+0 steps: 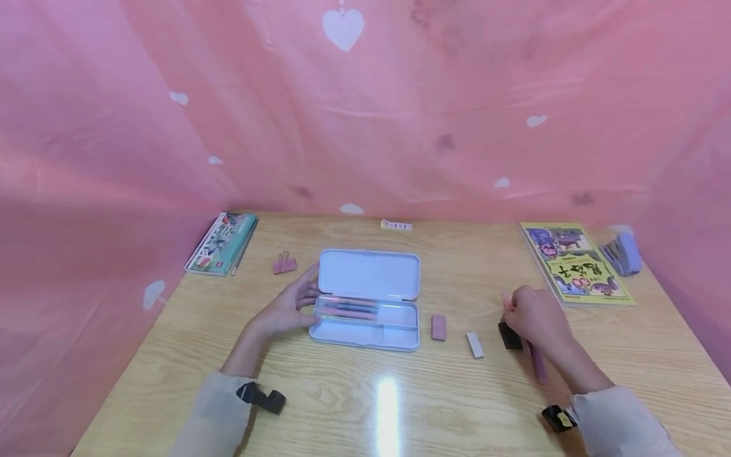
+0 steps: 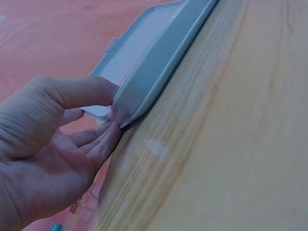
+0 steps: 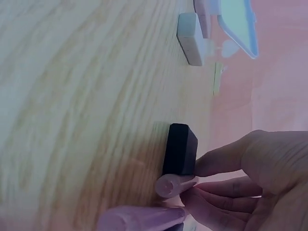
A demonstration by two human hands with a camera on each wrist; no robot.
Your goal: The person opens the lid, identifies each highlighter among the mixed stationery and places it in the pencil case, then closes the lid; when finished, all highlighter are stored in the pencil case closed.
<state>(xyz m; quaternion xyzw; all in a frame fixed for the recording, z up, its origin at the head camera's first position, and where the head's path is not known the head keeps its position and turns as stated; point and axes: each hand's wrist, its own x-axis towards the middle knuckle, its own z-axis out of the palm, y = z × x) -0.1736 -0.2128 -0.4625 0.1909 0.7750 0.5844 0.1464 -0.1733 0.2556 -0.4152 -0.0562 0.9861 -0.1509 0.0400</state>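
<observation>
A light blue pencil case lies with its lid raised, several pens in its rear compartment. My left hand holds the case's left end, thumb and fingers at its corner, as the left wrist view shows. My right hand pinches a pink pen between thumb and fingers, low over the table. Right beside that pen is a black eraser. A purple marker lies under the right wrist, its far end hidden by the hand in the head view.
Between case and right hand lie a pink eraser and a white eraser. A pink binder clip and books sit left. A yellow book and a purple stapler are right; a small strip lies behind.
</observation>
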